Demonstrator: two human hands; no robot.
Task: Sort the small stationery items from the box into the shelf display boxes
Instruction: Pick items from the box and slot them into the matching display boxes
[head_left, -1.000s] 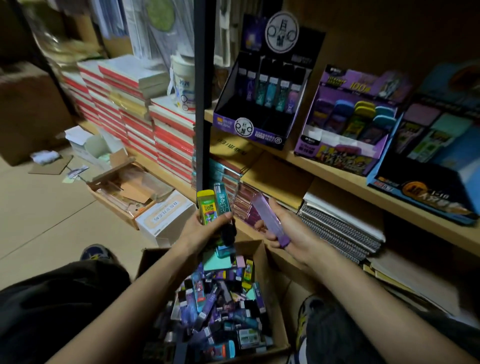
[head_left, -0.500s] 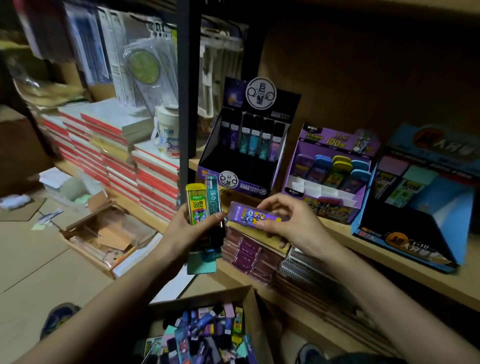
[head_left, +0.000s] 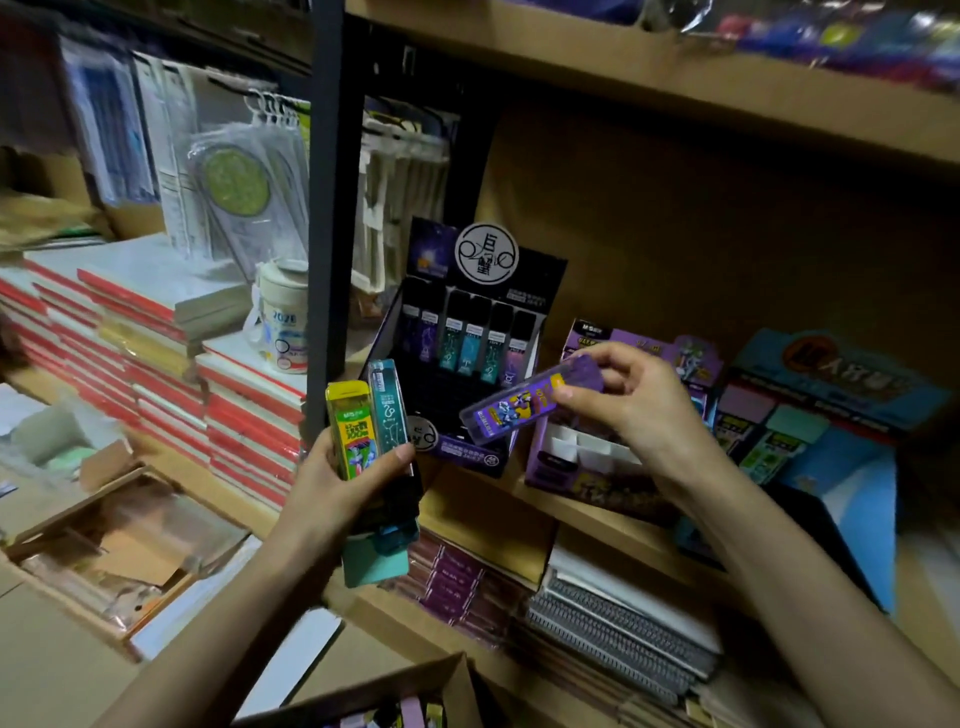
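My left hand (head_left: 340, 491) grips a bunch of small cases upright: a yellow case (head_left: 349, 426), a teal case (head_left: 387, 410) and a few darker and mint ones below the fingers. My right hand (head_left: 631, 415) pinches a purple case (head_left: 524, 405) by its right end, tilted, in front of the purple display box (head_left: 571, 467) on the shelf. A black display box (head_left: 467, 353) with a row of cases stands left of it. The cardboard source box (head_left: 441, 686) shows only its top corner at the bottom edge.
A blue display box (head_left: 831, 431) stands at the right on the same shelf (head_left: 597, 525). A black upright post (head_left: 324, 234) divides the shelving. Stacked red-edged notebooks (head_left: 156, 353) and a white tub (head_left: 283, 322) lie left. Spiral notebooks (head_left: 623, 623) fill the lower shelf.
My right hand has carried the purple case up and to the right, from beside the left hand to the purple display box. The view has tilted up, so the source box has dropped nearly out of frame.
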